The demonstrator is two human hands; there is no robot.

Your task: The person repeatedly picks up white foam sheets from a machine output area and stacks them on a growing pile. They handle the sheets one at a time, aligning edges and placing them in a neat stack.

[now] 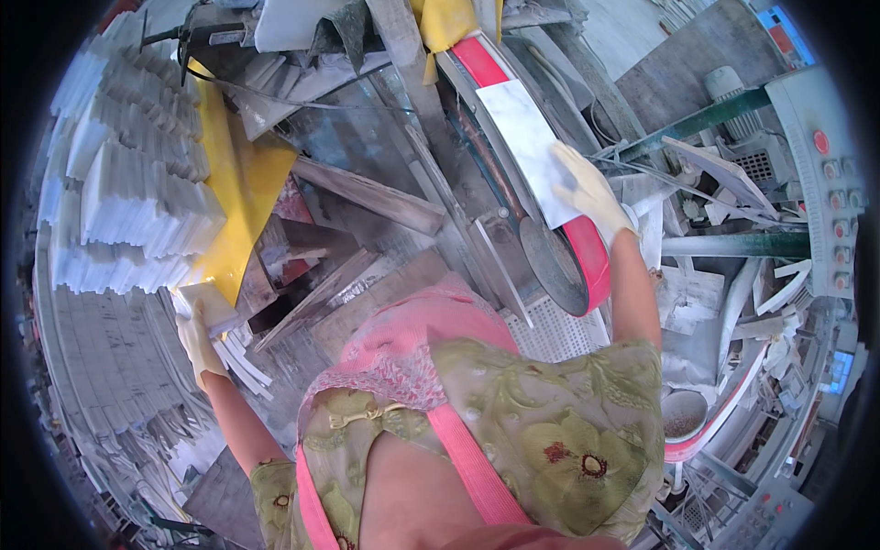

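My right hand [587,191], in a pale glove, lies with outstretched fingers on the right edge of a white, faintly veined stone tile [521,137]. That tile rests lengthwise on a narrow red belt [589,261] with a rounded near end. Far out to the left, my gloved left hand [192,337] closes on a small white stone tile [207,306]; whether it is one piece or several together I cannot tell. Tall stacks of white tiles [137,197] rise just beyond that hand. Beside them hangs a yellow sheet [225,183].
A control panel with a red button [819,141] stands at the right. Boards [371,194] and a grey metal plate [554,261] lie between my arms and the belt. More stacked strips [92,348] fill the left side. A round bowl [684,414] sits at lower right.
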